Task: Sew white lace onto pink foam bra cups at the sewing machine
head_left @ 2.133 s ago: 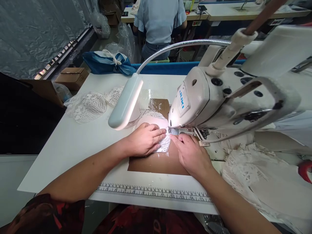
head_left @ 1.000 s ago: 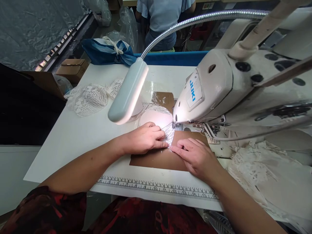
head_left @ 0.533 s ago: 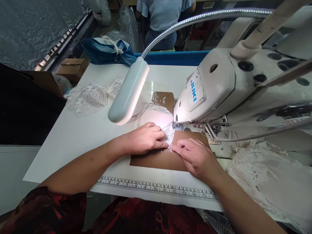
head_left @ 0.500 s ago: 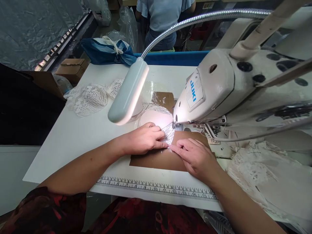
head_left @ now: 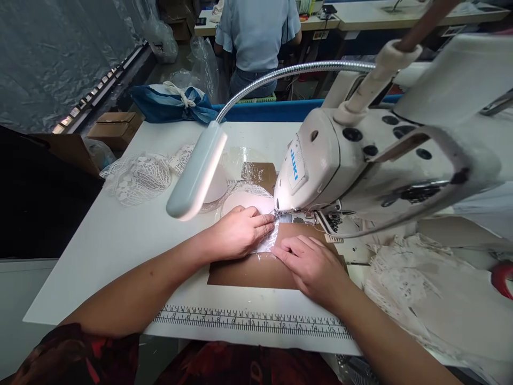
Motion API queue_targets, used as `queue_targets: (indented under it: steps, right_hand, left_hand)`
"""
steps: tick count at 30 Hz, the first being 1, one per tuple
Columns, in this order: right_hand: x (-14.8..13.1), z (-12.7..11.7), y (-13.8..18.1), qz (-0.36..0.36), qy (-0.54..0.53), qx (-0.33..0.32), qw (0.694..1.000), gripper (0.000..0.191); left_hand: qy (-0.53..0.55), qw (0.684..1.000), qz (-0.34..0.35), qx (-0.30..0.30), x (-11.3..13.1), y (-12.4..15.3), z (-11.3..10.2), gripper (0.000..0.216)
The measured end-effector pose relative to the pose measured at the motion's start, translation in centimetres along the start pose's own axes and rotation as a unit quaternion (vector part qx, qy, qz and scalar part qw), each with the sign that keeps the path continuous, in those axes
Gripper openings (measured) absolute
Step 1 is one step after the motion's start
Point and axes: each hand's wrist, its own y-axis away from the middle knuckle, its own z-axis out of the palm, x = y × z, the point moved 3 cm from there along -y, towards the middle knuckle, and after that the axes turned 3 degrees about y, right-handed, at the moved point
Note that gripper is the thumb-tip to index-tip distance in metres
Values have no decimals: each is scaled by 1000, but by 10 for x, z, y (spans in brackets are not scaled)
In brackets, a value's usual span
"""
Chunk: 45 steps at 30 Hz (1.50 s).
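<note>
My left hand [head_left: 237, 233] lies flat, fingers together, pressing a white lace piece [head_left: 267, 243] on the table by the needle of the white sewing machine [head_left: 344, 160]. A pale rounded cup [head_left: 244, 201] of the same piece shows just beyond my fingers. My right hand [head_left: 310, 263] rests palm down on the brown sheet [head_left: 256, 272], its fingertips at the lace's near edge. Both hands hold the lace down rather than grip it. The needle area is partly hidden by the machine head.
A gooseneck lamp [head_left: 196, 174] hangs over the table's middle. Loose white lace [head_left: 138, 175] lies at the left, more lace [head_left: 404, 278] heaps at the right. A printed ruler [head_left: 248, 321] runs along the near edge. A person in a blue shirt [head_left: 256, 32] sits beyond, back turned.
The camera has tilted, shifting the view. My right hand has slid slightly back toward me along the brown sheet; my left hand stays pressed on the lace at the needle.
</note>
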Motion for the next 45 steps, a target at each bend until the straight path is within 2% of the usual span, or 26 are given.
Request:
queue_targets:
  steps: [6,22,28,36,45]
  right_hand:
    - [1,0,-3,5,9,8,1000,34]
    - [6,-3,-14,100,141,27,985,46]
    - [8,-1,-17,114,183,31,976,44]
    - [12,0,-14,124,124,38,984,51]
    - [13,0,-10,124,85,51,987,48]
  left_hand:
    - [-9,1000,4,-14,-1,-1,-3,43]
    - [6,999,26,28,-8,1,-3,37]
    - [8,1000,4,25,-11,-1,-3,40]
    - [15,998,-50,21,-13,-5,-5,40]
    - [-10,998,-67,20,-13,-5,-2,40]
